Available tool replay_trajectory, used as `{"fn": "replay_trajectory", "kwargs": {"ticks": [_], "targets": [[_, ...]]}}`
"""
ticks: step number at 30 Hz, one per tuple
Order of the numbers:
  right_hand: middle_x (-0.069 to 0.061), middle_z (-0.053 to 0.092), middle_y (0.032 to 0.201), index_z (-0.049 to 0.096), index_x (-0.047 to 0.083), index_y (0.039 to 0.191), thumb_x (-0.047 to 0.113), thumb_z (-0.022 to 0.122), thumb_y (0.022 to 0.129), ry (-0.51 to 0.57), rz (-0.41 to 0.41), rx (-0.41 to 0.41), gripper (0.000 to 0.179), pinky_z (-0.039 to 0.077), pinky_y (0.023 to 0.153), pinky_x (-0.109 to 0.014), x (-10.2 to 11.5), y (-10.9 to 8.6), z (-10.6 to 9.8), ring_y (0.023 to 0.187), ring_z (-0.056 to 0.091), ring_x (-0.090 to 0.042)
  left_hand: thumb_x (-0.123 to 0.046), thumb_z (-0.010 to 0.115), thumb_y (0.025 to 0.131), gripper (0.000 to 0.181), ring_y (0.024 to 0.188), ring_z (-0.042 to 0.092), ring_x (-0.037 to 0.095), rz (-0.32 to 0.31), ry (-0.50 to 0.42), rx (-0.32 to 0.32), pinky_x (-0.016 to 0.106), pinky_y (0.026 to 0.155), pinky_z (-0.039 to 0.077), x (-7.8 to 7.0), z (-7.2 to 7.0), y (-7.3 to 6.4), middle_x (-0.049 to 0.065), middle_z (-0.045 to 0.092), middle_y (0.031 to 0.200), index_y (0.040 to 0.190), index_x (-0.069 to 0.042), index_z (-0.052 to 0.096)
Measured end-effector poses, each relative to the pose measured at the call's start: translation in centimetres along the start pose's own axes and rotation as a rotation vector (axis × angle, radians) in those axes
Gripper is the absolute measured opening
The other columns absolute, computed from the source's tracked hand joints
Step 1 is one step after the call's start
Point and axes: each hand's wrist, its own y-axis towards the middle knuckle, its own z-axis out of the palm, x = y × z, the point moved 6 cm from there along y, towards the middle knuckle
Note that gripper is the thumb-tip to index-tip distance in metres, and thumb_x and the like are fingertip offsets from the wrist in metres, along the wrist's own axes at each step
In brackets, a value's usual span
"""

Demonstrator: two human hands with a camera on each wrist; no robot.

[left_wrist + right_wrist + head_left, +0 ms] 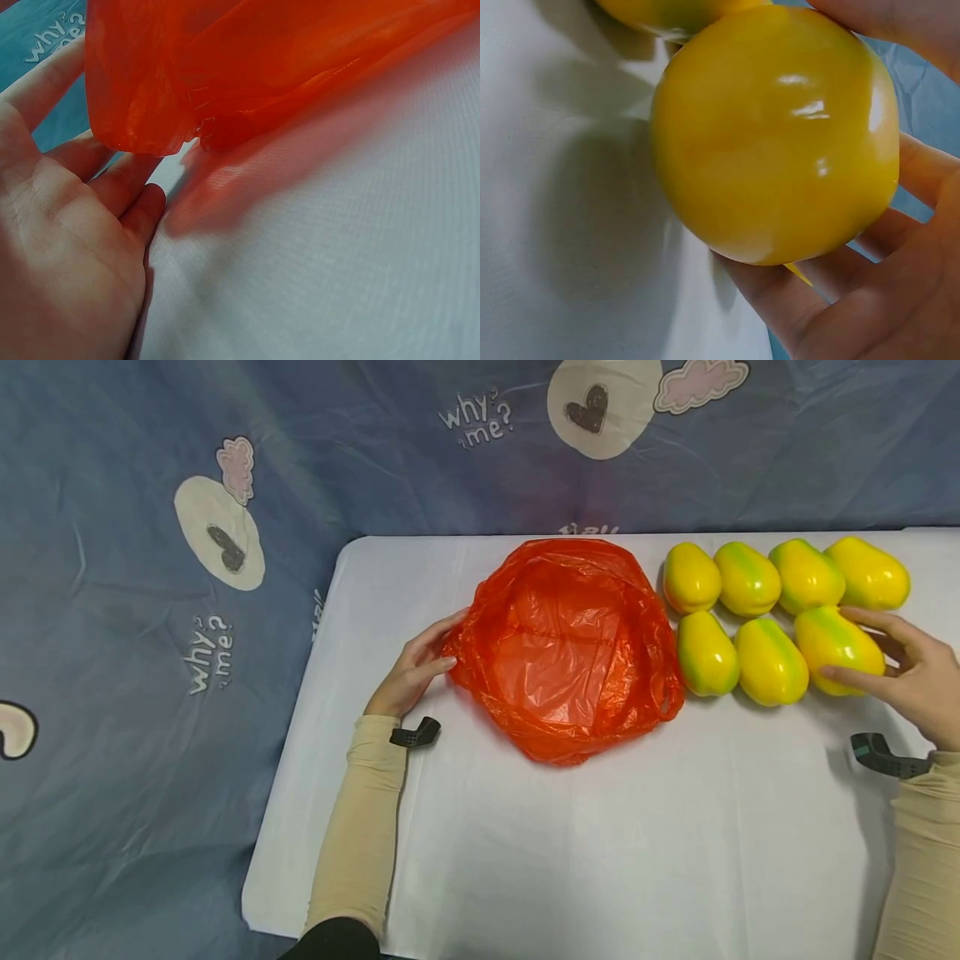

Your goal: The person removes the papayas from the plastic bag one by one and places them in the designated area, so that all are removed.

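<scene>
A red plastic bag (558,652) stands on the white table with its mouth spread wide, facing up. My left hand (420,664) is at the bag's left side, its fingers extended against the outside of the film. In the left wrist view the palm (64,247) faces the bag (142,90), and some fingertips are hidden behind it. On the right, my right hand (911,672) grips a glossy yellow-green papaya (838,647), thumb on the near side and fingers on the far side. The right wrist view shows this papaya (776,142) filling the grasp.
Several more papayas sit in two rows right of the bag, such as one in the back row (692,578) and one in the front row (707,656). A blue printed cloth (420,468) hangs behind and left of the white table (637,852).
</scene>
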Motion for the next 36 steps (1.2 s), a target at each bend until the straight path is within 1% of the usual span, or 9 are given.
{"fn": "replay_trajectory", "kwargs": {"ticks": [3,6,12,20,24,28,31,34,36], "targets": [[0.019,0.031,0.166,0.035,0.033,0.161,0.020,0.074,0.096,-0.012,0.010,0.023,0.077,0.028,0.124,-0.017,-0.19,0.03,0.22,0.145,0.034,0.004,0.001,0.054,0.095,0.063,0.154,0.035,0.024,0.001,0.004,-0.001,0.030,0.124,0.037,0.05,-0.05,-0.02,0.006,0.040,0.166,0.156,-0.008,0.044],[0.019,0.029,0.167,0.035,0.033,0.162,0.021,0.074,0.096,-0.020,0.012,0.042,0.078,0.018,0.133,-0.042,-0.29,0.12,0.47,0.153,0.028,-0.004,0.001,0.054,0.094,0.064,0.154,0.035,0.024,0.006,0.007,0.000,0.030,0.124,0.037,0.06,-0.07,-0.01,0.006,0.040,0.166,0.157,-0.008,0.044],[0.020,0.030,0.167,0.034,0.027,0.163,0.024,0.075,0.095,-0.047,0.004,0.053,0.079,0.011,0.134,-0.041,-0.28,0.38,0.78,0.159,0.020,-0.012,0.001,0.054,0.094,0.064,0.154,0.036,0.024,0.009,0.004,0.003,0.030,0.124,0.037,0.04,-0.08,0.01,0.006,0.040,0.166,0.157,-0.008,0.044],[0.017,0.025,0.170,0.031,0.030,0.163,0.026,0.075,0.095,-0.045,0.024,0.068,0.081,0.012,0.129,-0.064,-0.46,0.48,0.81,0.162,0.015,-0.029,0.002,0.054,0.094,0.064,0.154,0.035,0.024,0.005,0.005,0.002,0.030,0.124,0.036,0.15,-0.09,0.04,0.005,0.040,0.166,0.157,-0.008,0.044],[0.017,0.024,0.170,0.030,0.034,0.163,0.027,0.075,0.095,-0.036,0.033,0.071,0.081,0.015,0.126,-0.070,-0.56,0.45,0.74,0.161,0.014,-0.039,0.002,0.054,0.094,0.063,0.154,0.035,0.024,0.004,0.009,-0.001,0.030,0.124,0.037,0.06,-0.10,0.01,0.005,0.040,0.166,0.156,-0.008,0.044],[0.019,0.023,0.170,0.030,0.036,0.163,0.027,0.074,0.096,-0.029,0.038,0.074,0.081,0.016,0.124,-0.072,-0.57,0.39,0.67,0.161,0.013,-0.038,0.002,0.054,0.094,0.064,0.154,0.035,0.024,0.003,0.010,-0.003,0.030,0.124,0.036,-0.02,-0.09,0.00,0.005,0.040,0.166,0.156,-0.008,0.044],[0.019,0.022,0.170,0.029,0.036,0.163,0.027,0.072,0.097,-0.028,0.036,0.073,0.080,0.019,0.126,-0.066,-0.48,0.28,0.62,0.162,0.016,-0.029,0.002,0.055,0.094,0.064,0.154,0.035,0.024,0.001,0.009,-0.006,0.030,0.124,0.036,-0.07,-0.05,0.00,0.005,0.040,0.166,0.156,-0.008,0.044],[0.018,0.025,0.170,0.030,0.033,0.163,0.025,0.071,0.098,-0.020,0.029,0.048,0.078,0.020,0.131,-0.053,-0.35,0.15,0.44,0.160,0.023,-0.013,0.002,0.054,0.094,0.064,0.154,0.035,0.024,-0.003,0.004,-0.006,0.030,0.124,0.037,-0.12,0.03,-0.03,0.005,0.040,0.166,0.156,-0.008,0.044],[0.018,0.032,0.167,0.035,0.030,0.162,0.022,0.071,0.098,0.006,0.024,-0.011,0.074,0.026,0.130,-0.034,-0.25,0.08,0.00,0.152,0.032,-0.001,0.002,0.053,0.095,0.063,0.154,0.036,0.024,-0.005,0.001,-0.005,0.030,0.123,0.037,-0.18,0.09,-0.06,0.005,0.040,0.166,0.157,-0.008,0.044]]}}
